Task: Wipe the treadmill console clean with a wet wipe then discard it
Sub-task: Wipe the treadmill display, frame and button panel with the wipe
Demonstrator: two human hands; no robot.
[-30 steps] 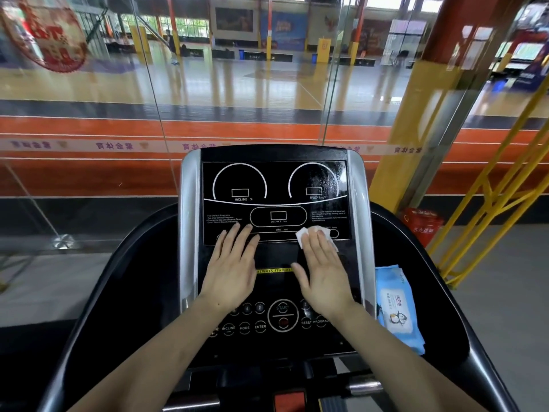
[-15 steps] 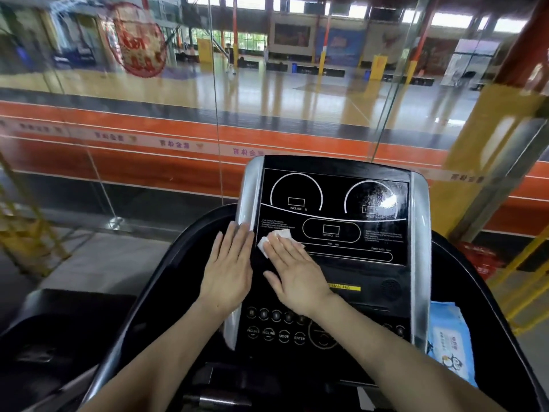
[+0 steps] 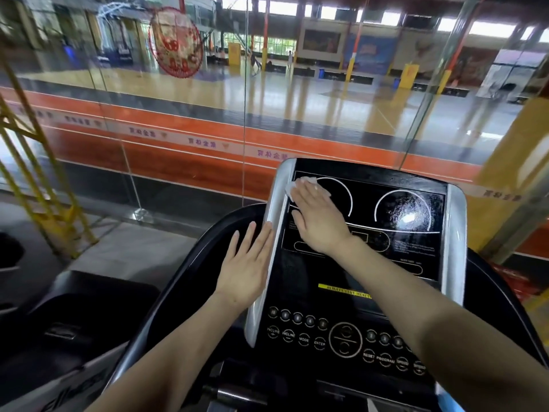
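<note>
My right hand (image 3: 319, 217) lay flat on the treadmill console (image 3: 365, 263), fingers straight, pressing the wet wipe (image 3: 292, 188) against the top left corner of the dark display, right beside the silver side strip (image 3: 274, 209). Only the wipe's white edges showed past my fingertips; the rest was hidden under my palm. My left hand (image 3: 246, 269) rested open and flat, holding nothing, its fingers on the black side rail (image 3: 190, 263) and touching the strip's outer edge, which steadied me.

I judged the wiping to be in mid-course. The right dial (image 3: 407, 215) showed a wet, streaky sheen, while the buttons (image 3: 297, 318) lower down gave no clear sign either way. To do this stroke well, I thought, it wanted even pressure through the whole palm so the wipe would not bunch or slip out, overlapping passes down from the corner, and a light touch over the buttons so none got pushed in.
</note>
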